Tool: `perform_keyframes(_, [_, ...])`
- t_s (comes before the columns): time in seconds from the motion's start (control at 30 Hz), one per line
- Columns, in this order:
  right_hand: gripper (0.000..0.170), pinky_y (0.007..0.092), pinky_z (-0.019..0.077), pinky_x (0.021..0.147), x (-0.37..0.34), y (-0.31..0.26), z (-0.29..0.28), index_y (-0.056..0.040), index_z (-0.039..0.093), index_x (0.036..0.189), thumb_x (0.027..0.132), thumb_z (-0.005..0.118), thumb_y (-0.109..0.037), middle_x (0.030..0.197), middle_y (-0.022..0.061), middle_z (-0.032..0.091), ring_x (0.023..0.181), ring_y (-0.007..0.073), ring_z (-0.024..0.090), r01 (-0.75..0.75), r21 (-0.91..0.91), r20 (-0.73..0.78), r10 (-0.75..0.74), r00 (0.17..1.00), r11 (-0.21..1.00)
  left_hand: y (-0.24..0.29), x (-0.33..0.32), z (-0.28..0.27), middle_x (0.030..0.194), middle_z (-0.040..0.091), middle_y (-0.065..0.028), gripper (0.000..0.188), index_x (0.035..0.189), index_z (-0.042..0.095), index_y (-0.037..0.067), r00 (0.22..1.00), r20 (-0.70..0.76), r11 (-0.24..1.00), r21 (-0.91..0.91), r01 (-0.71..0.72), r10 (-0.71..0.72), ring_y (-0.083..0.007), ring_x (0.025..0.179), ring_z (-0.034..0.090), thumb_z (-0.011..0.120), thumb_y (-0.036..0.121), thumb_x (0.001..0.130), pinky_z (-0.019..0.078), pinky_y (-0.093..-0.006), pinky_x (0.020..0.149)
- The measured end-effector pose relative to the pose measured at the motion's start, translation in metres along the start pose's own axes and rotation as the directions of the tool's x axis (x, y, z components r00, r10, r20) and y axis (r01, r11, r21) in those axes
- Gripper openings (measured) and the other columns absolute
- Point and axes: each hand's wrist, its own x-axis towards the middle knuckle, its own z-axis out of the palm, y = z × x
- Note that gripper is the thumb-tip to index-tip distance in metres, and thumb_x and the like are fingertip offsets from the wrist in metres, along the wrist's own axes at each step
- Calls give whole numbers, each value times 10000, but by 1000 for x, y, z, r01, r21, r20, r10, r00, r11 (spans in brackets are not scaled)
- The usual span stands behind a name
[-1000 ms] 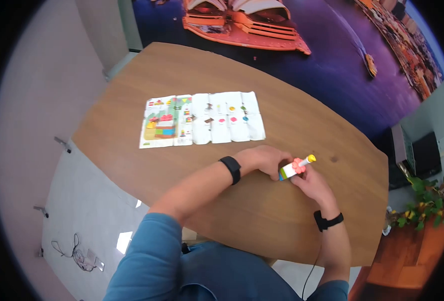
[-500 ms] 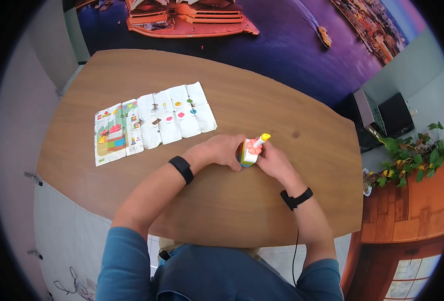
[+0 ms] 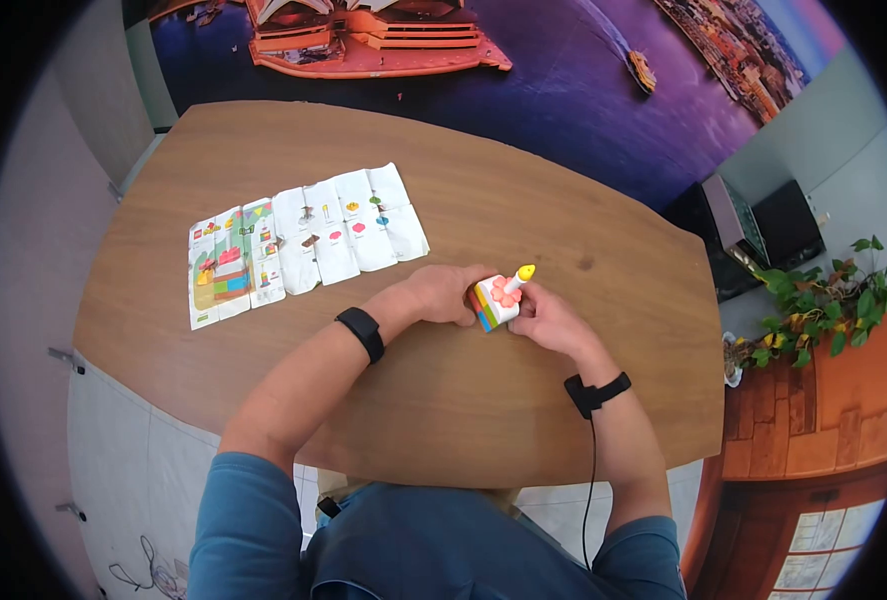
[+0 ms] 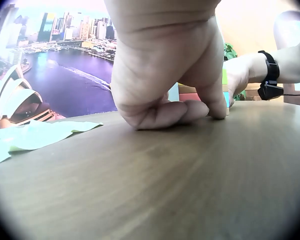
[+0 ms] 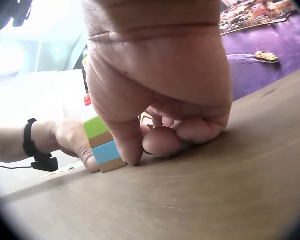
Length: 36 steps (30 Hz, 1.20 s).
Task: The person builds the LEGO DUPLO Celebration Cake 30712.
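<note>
A small cake of toy bricks [image 3: 487,309] stands between the two hands near the middle of the table. Its top is white, with a pink flower piece [image 3: 506,291] and an upright white candle with a yellow tip [image 3: 523,276]. Green, blue and tan layers [image 5: 106,151] show below in the right wrist view. The left hand [image 3: 448,294] grips the cake's left side, thumb toward the near side. From the right, the right hand [image 3: 555,323] holds the opposite side, its curled fingers [image 5: 165,141] low at the tabletop.
An unfolded instruction sheet [image 3: 298,250] with creases lies on the wooden table [image 3: 443,400], left of the hands. Beyond the table's right edge are a leafy plant [image 3: 813,310] and a dark laptop-like object [image 3: 783,230]. A cable [image 3: 592,490] hangs from the right wristband.
The head view has swung, shifting table and hands leftward in the picture. The cake has turned between the hands, so its coloured layered side now shows more.
</note>
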Motion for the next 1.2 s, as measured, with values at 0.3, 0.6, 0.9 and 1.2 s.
perform_keyframes(0.3, [600,311,526,796,-4,-12,2,-43,582,1468,884,721,-21,953,-9,683,859,115,628,-12,73,5,11,1000,997,-10,4,6,1058,768,-106,552,1305,673,90,998,-21,998,8,-56,56,-303,1028,734,864,289,828,569,-407,897])
perform_keyframes(0.6, [582,276,522,825,-7,-14,0,-28,599,1463,896,727,-6,981,-32,676,885,81,614,-46,125,63,38,997,991,-8,4,3,1061,772,-131,533,1243,688,48,999,-38,1000,-24,-19,18,-311,1020,735,889,294,816,572,-410,889])
perform_keyframes(0.9, [633,279,444,678,-2,-1,1,-44,631,1460,843,770,-43,813,-78,537,737,67,505,23,169,53,-33,998,985,-7,6,2,1056,776,-140,526,1197,694,29,999,-40,999,-35,-5,3,-313,1001,737,909,294,798,573,-414,874])
perform_keyframes(1.2, [632,293,435,670,-6,-4,-1,-90,671,1428,826,833,-192,783,-64,538,720,76,498,44,102,50,-49,998,994,-3,5,3,955,746,-115,495,1135,650,36,991,-126,997,-68,40,-48,-255,933,735,923,239,775,576,-383,789])
